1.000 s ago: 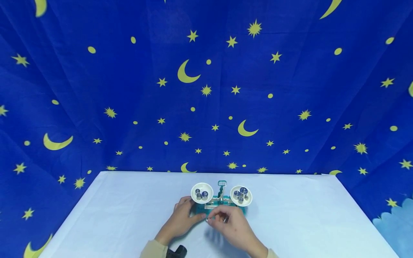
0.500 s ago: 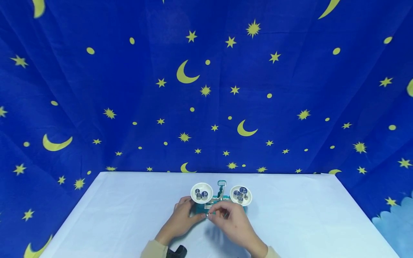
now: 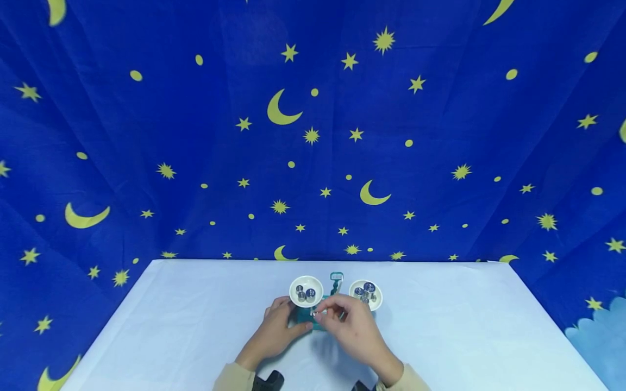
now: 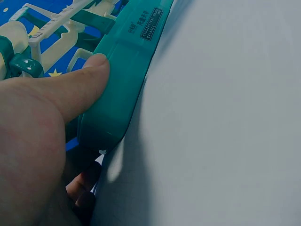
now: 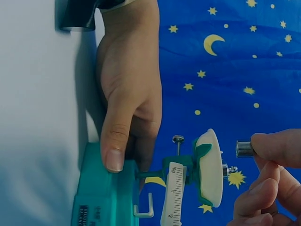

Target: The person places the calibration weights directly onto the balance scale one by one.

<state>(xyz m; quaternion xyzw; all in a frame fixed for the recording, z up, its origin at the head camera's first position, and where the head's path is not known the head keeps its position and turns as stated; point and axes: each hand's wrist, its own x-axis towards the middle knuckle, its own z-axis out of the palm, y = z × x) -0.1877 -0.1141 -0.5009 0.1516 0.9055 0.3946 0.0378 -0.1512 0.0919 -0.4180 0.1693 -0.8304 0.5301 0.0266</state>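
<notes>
A green and white balance scale (image 3: 304,316) stands on the table, several metal weights (image 3: 310,295) in its left pan (image 3: 314,282) and more in its right pan (image 3: 378,290). My left hand (image 3: 276,329) grips the left end of the green base; the left wrist view shows the thumb (image 4: 89,84) on its front and fingers partly hidden behind. Above the base's front, my right hand (image 3: 354,331) pinches a small cylindrical metal weight (image 5: 244,149) between thumb and forefinger. In the right wrist view that weight is apart from the nearby pan (image 5: 214,169).
A white cloth covers the table (image 3: 464,326). Behind it hangs a blue curtain (image 3: 220,152) with yellow moons and stars. Beside the left wrist is a black strap device (image 3: 268,381). The scale's upright pointer frame (image 3: 336,277) rises between the pans.
My right hand has risen away from me with the pinched weight, from in front of the base to above it, now partly covering the right pan. My left hand stays on the base.
</notes>
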